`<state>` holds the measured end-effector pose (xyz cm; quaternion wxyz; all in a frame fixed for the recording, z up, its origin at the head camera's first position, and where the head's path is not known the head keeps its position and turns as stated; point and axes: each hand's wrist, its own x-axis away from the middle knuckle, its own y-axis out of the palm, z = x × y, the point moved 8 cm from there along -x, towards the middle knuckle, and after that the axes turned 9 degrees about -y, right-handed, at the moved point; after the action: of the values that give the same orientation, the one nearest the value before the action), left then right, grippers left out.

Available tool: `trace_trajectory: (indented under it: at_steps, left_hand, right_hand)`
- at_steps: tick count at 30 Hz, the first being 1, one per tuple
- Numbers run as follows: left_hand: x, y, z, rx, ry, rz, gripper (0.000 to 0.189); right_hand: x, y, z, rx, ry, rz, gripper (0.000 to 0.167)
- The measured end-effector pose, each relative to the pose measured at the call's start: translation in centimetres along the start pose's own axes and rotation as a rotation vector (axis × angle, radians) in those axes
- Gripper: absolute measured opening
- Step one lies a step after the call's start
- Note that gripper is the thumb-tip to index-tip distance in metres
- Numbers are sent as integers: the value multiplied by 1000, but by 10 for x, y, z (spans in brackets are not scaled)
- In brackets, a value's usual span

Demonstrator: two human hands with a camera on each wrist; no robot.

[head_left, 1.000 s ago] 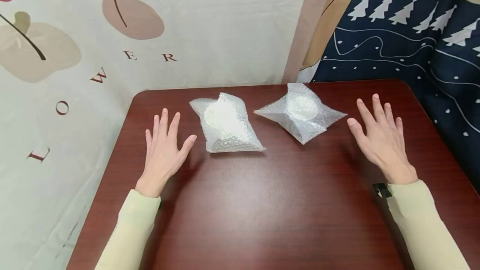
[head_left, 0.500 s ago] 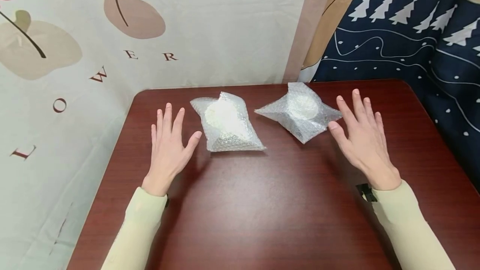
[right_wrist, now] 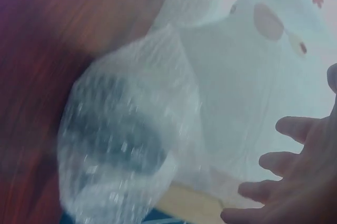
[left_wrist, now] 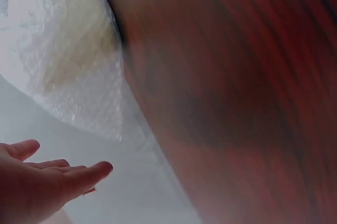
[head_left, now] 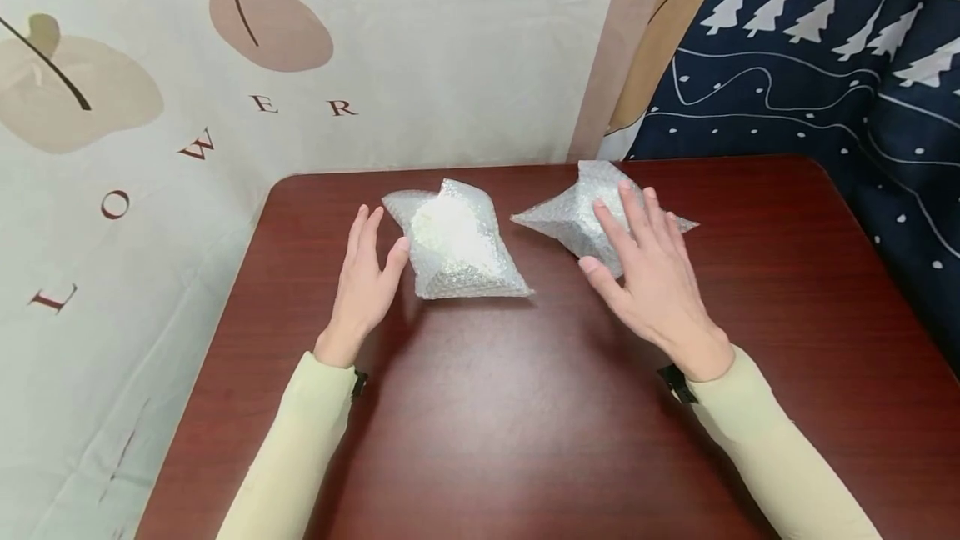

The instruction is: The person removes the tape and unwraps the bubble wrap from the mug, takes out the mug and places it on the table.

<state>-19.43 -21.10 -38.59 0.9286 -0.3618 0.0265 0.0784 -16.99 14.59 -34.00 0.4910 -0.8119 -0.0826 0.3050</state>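
Observation:
Two bubble-wrap packages lie near the far side of the table. The left bubble-wrap package [head_left: 465,248] is roughly four-sided, with something pale inside, also visible in the left wrist view. My left hand [head_left: 365,286] is just beside its left edge, thumb nearest it; whether they touch I cannot tell. The right bubble-wrap package [head_left: 558,217] has pointed corners, and a dark round shape shows through it in the right wrist view. Over its right part hovers my right hand [head_left: 656,290], fingers spread and fairly straight, hiding some of the wrap. Neither hand holds anything.
The dark red-brown wooden table [head_left: 495,423] has rounded far corners. Behind it hangs a pale curtain [head_left: 465,57] with letters and leaf shapes. A navy cloth [head_left: 780,82] with white trees hangs at the right.
My right hand has moved left from beside the right package to over it. My left hand has moved right, closer to the left package. Both packages stay in place.

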Motion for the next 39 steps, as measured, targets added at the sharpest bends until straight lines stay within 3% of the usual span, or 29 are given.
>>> trace_trajectory:
  at_steps: [5,9,16,21,26,31,39]
  left_hand:
    - [-7,9,-3,151,-54,-43,70]
    - [-15,16,-11,274,-130,-87,71]
    - [-40,14,-22,351,-229,-114,73]
    - [-59,16,-28,475,-299,-185,71]
    - [-70,23,-33,580,-344,-227,66]
    - [-76,28,-39,617,-350,-209,57]
    - [-69,25,-43,620,-367,-178,53]
  right_hand:
    - [-15,20,-26,-67,-94,-14,71]
    - [-25,43,-43,-184,-128,-94,69]
    - [-35,89,-48,-312,-35,-260,76]
    - [-39,109,-43,-394,77,-336,88]
    - [-47,118,-44,-439,96,-327,90]
    - [-54,121,-45,-391,73,-267,85]
    - [-53,116,-43,-352,22,-192,75]
